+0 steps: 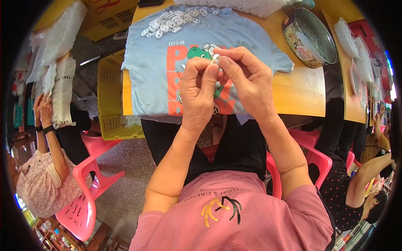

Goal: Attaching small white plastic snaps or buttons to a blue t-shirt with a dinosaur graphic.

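Note:
Above the light blue T-shirt (146, 62), spread over the table, my two hands meet at the fingertips. Thumb and forefinger of my left hand (197, 90) pinch a small white plastic piece (216, 57) with a dark centre. My right hand (251, 79) grips the same piece from the other side, its thumb pressed close to it. The fingers partly cover the piece, so its full shape is hidden. A heap of small white oval plastic pieces (169, 23) with holes lies on the shirt's far left part.
A round tin (310, 37) holding many tiny greyish parts stands at the table's far right. Left of the yellow table (301, 92) is a yellow plastic crate (113, 92). People sit on both sides, by pink chairs (79, 213). White bags (230, 3) lie at the far edge.

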Motion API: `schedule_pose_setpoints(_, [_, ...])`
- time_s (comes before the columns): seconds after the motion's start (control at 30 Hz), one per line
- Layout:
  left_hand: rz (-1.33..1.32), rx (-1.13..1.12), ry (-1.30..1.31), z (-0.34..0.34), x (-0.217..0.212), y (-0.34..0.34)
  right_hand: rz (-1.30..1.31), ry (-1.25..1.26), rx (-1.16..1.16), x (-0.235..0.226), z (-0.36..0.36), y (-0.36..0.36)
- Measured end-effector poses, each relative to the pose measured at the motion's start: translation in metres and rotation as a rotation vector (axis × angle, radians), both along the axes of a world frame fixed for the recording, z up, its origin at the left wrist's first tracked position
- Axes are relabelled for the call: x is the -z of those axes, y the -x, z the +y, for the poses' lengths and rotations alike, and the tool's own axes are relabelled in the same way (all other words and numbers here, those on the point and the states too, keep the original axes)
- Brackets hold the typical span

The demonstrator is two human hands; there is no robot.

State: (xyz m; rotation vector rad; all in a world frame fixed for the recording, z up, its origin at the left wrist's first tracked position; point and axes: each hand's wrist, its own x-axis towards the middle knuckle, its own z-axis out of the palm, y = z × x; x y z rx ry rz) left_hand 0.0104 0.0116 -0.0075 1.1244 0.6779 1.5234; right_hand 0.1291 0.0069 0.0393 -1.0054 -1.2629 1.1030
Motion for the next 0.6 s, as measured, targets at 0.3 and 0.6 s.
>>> schedule_pose_setpoints(0.3, [-0.144, 0.004, -0.042, -0.003, -0.014, -0.008, 0.178, 0.108, -0.084, -0.010, -0.005, -0.002])
schedule_pose_setpoints(0.6, [0.009, 0.191, -0.061, -0.004, -0.018, 0.009, 0.328, 0.227, -0.175, -0.011, -0.008, -0.004])
